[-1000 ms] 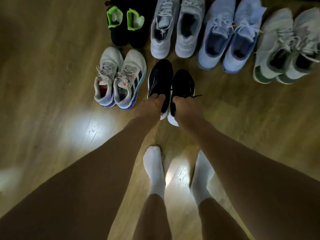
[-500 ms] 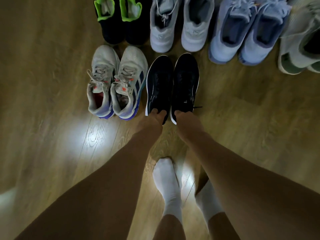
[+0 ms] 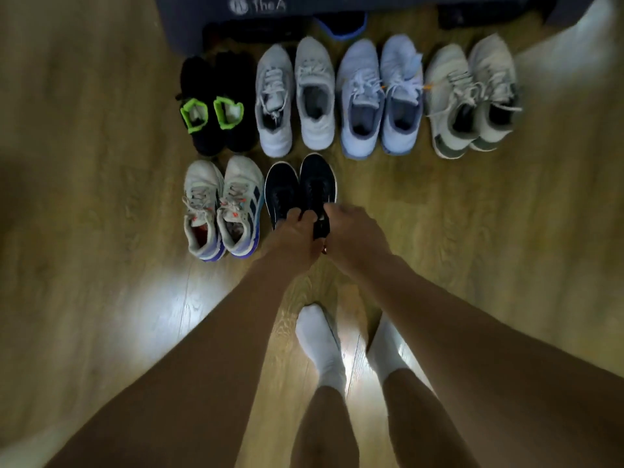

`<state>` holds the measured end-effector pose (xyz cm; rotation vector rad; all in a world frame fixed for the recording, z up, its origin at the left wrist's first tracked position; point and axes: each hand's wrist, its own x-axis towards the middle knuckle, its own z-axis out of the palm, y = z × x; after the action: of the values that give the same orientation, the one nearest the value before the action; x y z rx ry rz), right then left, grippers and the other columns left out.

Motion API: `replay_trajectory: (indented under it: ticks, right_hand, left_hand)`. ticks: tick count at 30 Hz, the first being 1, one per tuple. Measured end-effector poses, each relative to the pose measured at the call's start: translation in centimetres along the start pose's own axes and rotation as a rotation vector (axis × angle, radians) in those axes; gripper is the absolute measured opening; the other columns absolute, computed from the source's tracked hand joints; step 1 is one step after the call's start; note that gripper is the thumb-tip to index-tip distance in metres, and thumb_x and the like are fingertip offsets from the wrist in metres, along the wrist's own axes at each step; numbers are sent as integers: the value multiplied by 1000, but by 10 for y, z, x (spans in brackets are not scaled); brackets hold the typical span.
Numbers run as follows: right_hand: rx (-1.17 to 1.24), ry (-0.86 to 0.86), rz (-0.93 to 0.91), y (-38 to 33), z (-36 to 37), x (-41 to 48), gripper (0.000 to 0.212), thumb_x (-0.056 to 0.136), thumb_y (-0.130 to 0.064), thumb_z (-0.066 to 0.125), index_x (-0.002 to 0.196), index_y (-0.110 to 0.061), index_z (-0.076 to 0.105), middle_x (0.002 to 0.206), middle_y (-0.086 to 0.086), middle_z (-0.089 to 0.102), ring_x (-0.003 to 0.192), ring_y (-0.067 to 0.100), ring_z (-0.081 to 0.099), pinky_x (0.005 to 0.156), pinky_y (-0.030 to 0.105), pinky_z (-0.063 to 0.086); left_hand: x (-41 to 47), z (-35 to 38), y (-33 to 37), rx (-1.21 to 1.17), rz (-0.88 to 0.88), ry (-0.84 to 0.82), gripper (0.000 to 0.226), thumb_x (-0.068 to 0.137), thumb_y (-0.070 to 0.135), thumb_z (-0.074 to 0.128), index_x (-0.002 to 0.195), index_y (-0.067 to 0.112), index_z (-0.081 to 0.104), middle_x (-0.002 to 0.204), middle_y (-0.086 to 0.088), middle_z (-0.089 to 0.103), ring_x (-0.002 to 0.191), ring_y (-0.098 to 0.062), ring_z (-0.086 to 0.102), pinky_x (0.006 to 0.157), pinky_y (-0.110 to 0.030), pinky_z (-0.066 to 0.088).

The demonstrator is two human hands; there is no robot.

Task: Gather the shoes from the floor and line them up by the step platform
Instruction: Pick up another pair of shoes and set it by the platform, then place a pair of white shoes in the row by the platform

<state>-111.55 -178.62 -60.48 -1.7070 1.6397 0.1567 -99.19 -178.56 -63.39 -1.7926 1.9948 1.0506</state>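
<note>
Hands have drawn together: left hand (image 3: 297, 233) and right hand (image 3: 353, 231) curl fingers round heels of the black shoes (image 3: 315, 185), pair nearly placed.

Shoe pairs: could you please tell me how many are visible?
6. Back row by the platform: neon pair, grey pair, blue pair, white pair. Front: striped pair, black pair gripped by left hand and right hand. Others may hide underneath.

Tight left, open right
White pair (image 3: 223, 207) sits just left of the fingers (image 3: 294, 214) on the black pair (image 3: 315, 184), back row (image 3: 361, 96) and platform (image 3: 189, 21) block past the fingertips; bare floor (image 3: 439, 214) right of the fingers is free, also back behind them as far as the socks (image 3: 320, 342).
</note>
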Motion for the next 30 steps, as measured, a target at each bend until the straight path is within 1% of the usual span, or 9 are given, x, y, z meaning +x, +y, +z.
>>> replay_trajectory:
  ticks: [3, 6, 8, 12, 16, 20, 23, 26, 30]
  right_hand:
    - [-78, 166, 38, -20, -77, -53, 35, 92, -25, 46, 126, -14, 44, 127, 8, 49, 118, 30, 46, 90, 41, 39]
    - [-55, 327, 78, -41, -157, -114, 51, 91, -26, 45, 140, -15, 34, 145, 9, 39, 136, 29, 33, 106, 45, 31]
    - [-55, 436, 116, -50, -201, -161, 59, 92, -30, 45, 147, -16, 27, 153, 8, 30, 143, 25, 21, 113, 45, 23]
    - [-48, 686, 311, -61, -263, -265, 61, 95, -45, 39, 149, -20, 26, 156, 6, 25, 145, 24, 17, 115, 46, 19]
    - [-37, 845, 464, -71, -299, -383, 59, 96, -50, 35, 147, -21, 27, 155, 8, 27, 145, 26, 18, 116, 49, 19]
    - [-39, 999, 603, -79, -314, -504, 64, 95, -56, 32, 149, -22, 25, 156, 6, 26, 146, 25, 16, 116, 49, 20]
    - [-18, 1108, 725, -77, -311, -594, 66, 92, -60, 30, 148, -24, 26, 156, 5, 27, 146, 25, 17, 116, 49, 21]
    - [6, 1182, 853, -67, -289, -681, 65, 91, -60, 30, 147, -26, 28, 156, 4, 26, 146, 24, 17, 116, 49, 20]
    - [43, 1251, 1033, -52, -237, -797, 63, 93, -56, 34, 148, -26, 27, 157, 3, 25, 146, 24, 18, 115, 49, 21]
  left_hand:
    - [-37, -81, 53, 162, 156, 119, 52, 91, 39, 52, 136, 14, 41, 144, -11, 34, 120, -36, 46, 94, -47, 43]
    - [-83, -160, 107, 208, 282, 198, 56, 90, 48, 47, 139, 21, 40, 149, -13, 32, 131, -35, 38, 104, -49, 36]
    - [-120, -200, 143, 209, 362, 268, 57, 89, 49, 45, 140, 24, 40, 152, -13, 29, 135, -35, 34, 107, -51, 31]
    - [-203, -256, 209, 241, 558, 344, 56, 92, 47, 49, 143, 26, 38, 155, -9, 25, 139, -31, 28, 111, -50, 26]
    - [-294, -290, 280, 280, 833, 374, 57, 93, 46, 46, 145, 28, 33, 158, -9, 19, 141, -33, 24, 113, -55, 21]
    - [-387, -298, 353, 323, 1024, 365, 56, 95, 47, 40, 146, 30, 28, 159, -6, 12, 144, -31, 16, 117, -53, 13]
    - [-457, -283, 402, 362, 1170, 367, 54, 94, 47, 39, 145, 32, 30, 159, -5, 14, 144, -29, 16, 117, -52, 12]
    - [-524, -247, 443, 412, 1312, 343, 54, 94, 47, 38, 145, 33, 30, 158, -5, 16, 144, -28, 16, 116, -51, 11]
    - [-623, -170, 490, 445, 1492, 273, 54, 93, 46, 39, 145, 33, 30, 158, -5, 19, 143, -29, 20, 117, -52, 14]
